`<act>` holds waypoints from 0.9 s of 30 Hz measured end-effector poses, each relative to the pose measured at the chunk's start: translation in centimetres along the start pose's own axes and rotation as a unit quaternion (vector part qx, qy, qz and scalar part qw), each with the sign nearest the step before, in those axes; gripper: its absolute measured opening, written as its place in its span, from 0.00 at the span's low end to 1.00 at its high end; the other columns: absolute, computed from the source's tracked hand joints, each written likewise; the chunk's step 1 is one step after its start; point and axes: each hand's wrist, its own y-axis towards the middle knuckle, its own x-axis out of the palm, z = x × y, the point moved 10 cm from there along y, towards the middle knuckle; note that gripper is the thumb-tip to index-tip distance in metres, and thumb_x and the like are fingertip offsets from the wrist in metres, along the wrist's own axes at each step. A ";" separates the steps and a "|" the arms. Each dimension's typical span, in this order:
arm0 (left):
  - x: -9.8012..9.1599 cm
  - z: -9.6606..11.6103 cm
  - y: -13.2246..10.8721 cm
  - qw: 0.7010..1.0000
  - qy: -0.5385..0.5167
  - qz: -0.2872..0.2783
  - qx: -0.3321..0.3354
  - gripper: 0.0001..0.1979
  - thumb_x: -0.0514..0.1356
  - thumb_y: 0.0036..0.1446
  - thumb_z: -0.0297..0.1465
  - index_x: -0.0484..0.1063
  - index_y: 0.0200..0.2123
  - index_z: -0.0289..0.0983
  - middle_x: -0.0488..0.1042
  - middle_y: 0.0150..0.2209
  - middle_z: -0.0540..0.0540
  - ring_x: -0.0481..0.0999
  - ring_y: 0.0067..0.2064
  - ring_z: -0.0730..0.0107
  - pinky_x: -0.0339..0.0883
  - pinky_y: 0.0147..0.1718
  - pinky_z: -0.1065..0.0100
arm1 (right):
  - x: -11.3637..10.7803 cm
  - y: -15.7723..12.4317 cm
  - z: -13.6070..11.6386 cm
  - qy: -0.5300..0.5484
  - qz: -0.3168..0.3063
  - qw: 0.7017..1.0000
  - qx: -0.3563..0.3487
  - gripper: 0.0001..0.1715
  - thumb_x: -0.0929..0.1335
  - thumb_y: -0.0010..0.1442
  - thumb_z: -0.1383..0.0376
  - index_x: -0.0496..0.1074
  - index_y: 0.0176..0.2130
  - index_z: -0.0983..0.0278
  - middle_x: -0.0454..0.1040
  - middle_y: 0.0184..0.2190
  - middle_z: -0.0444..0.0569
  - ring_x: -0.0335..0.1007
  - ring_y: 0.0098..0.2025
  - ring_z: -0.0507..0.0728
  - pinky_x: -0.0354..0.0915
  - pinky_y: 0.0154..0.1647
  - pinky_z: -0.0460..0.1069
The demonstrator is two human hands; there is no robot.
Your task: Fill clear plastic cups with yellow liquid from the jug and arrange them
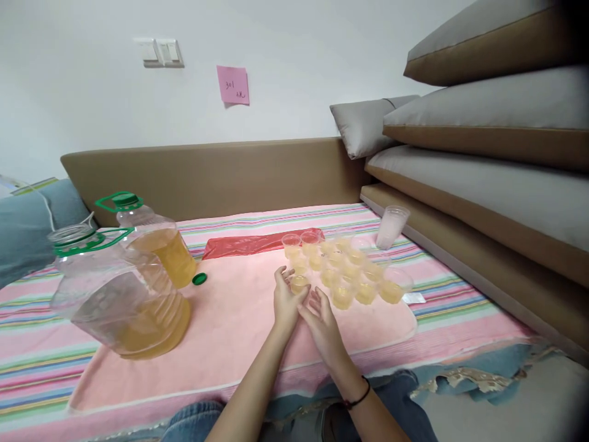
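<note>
My left hand (287, 299) curls round a small clear cup of yellow liquid (300, 283), thumb at its near side. Beside it my right hand (322, 319) has its fingers bent and apart near the cup's right side, with nothing seen in them. Just beyond and to the right stand several filled cups (342, 296) in close rows. On the left are an open large jug (151, 319) and, behind it, a capped jug (170, 252), both partly full of yellow liquid. A green cap (199, 279) lies beside them.
A pink mat (221, 325) lies on a striped cloth (460, 288). Red plastic film (243, 245) is behind the cups. A stack of clear cups (392, 227) stands at the back right, by piled cushions (488, 153). A white packet (414, 298) lies right of the filled cups.
</note>
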 end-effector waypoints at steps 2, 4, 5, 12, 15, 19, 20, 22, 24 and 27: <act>0.9 -0.2 0.5 1.000 -0.001 -0.008 0.001 0.33 0.66 0.43 0.29 0.55 0.52 0.39 0.70 0.52 0.37 0.74 0.51 0.59 0.68 0.51 0.56 | 0.0 0.1 0.0 0.031 0.027 0.999 0.021 0.38 0.68 0.53 0.57 0.56 0.60 0.61 0.63 0.62 0.59 0.60 0.63 0.67 0.58 0.62 0.64; 1.6 -0.5 0.9 1.000 0.001 -0.010 -0.001 0.33 0.66 0.42 0.28 0.55 0.51 0.39 0.70 0.52 0.38 0.74 0.52 0.59 0.67 0.51 0.57 | -0.1 0.1 0.0 0.055 0.053 0.996 0.042 0.41 0.69 0.51 0.57 0.56 0.61 0.62 0.63 0.62 0.58 0.59 0.64 0.66 0.56 0.64 0.63; 1.9 -0.8 1.1 1.000 0.002 -0.009 -0.003 0.33 0.66 0.42 0.27 0.55 0.51 0.39 0.70 0.51 0.39 0.74 0.52 0.60 0.67 0.51 0.57 | -0.1 0.1 -0.1 0.064 0.058 0.995 0.043 0.42 0.69 0.50 0.58 0.56 0.61 0.62 0.64 0.62 0.57 0.59 0.64 0.66 0.55 0.64 0.62; 3.0 -2.6 1.6 1.000 0.010 0.001 -0.019 0.29 0.66 0.43 0.27 0.55 0.46 0.41 0.70 0.51 0.40 0.75 0.50 0.61 0.68 0.50 0.58 | -0.4 0.4 0.8 0.098 0.083 0.990 0.050 0.43 0.71 0.51 0.60 0.58 0.63 0.59 0.68 0.60 0.52 0.60 0.64 0.64 0.57 0.63 0.60; 3.2 -2.9 1.6 1.000 0.012 0.003 -0.020 0.29 0.66 0.43 0.28 0.55 0.47 0.41 0.70 0.50 0.41 0.75 0.51 0.61 0.67 0.51 0.58 | -0.6 0.4 1.4 0.104 0.092 0.989 0.057 0.46 0.72 0.50 0.59 0.56 0.64 0.58 0.70 0.59 0.52 0.59 0.64 0.65 0.58 0.62 0.60; 3.1 -2.9 1.5 1.000 0.017 0.003 -0.022 0.31 0.67 0.43 0.28 0.55 0.48 0.41 0.70 0.51 0.39 0.74 0.52 0.60 0.67 0.51 0.57 | -0.5 0.4 1.1 0.108 0.086 0.988 0.064 0.46 0.72 0.50 0.59 0.55 0.64 0.57 0.70 0.59 0.51 0.58 0.65 0.65 0.57 0.63 0.61; 3.1 -2.8 1.5 1.000 0.018 0.002 -0.023 0.31 0.66 0.43 0.28 0.54 0.49 0.41 0.70 0.52 0.38 0.74 0.52 0.60 0.67 0.51 0.57 | -0.4 0.4 0.9 0.110 0.082 0.988 0.065 0.46 0.71 0.50 0.60 0.55 0.64 0.58 0.70 0.59 0.52 0.58 0.65 0.65 0.57 0.63 0.61; 3.1 -2.7 1.4 0.999 0.021 -0.002 -0.025 0.32 0.66 0.43 0.28 0.54 0.50 0.40 0.69 0.53 0.37 0.74 0.52 0.59 0.67 0.51 0.56 | -0.1 0.4 0.4 0.112 0.073 0.989 0.067 0.46 0.71 0.50 0.60 0.54 0.64 0.60 0.69 0.59 0.54 0.57 0.65 0.65 0.55 0.64 0.62; 3.0 -2.5 1.4 0.999 0.025 -0.006 -0.027 0.33 0.66 0.43 0.29 0.53 0.51 0.40 0.69 0.54 0.36 0.74 0.53 0.58 0.68 0.51 0.56 | 0.1 0.5 0.1 0.116 0.065 0.989 0.069 0.46 0.70 0.49 0.60 0.54 0.63 0.63 0.67 0.60 0.56 0.58 0.65 0.66 0.54 0.64 0.62; 2.9 -2.4 1.4 0.999 0.029 -0.011 -0.030 0.35 0.66 0.43 0.30 0.53 0.52 0.40 0.68 0.54 0.36 0.74 0.53 0.57 0.68 0.51 0.55 | 0.1 0.6 -0.1 0.122 0.059 0.988 0.071 0.47 0.70 0.48 0.60 0.54 0.63 0.64 0.64 0.62 0.58 0.60 0.64 0.66 0.54 0.64 0.62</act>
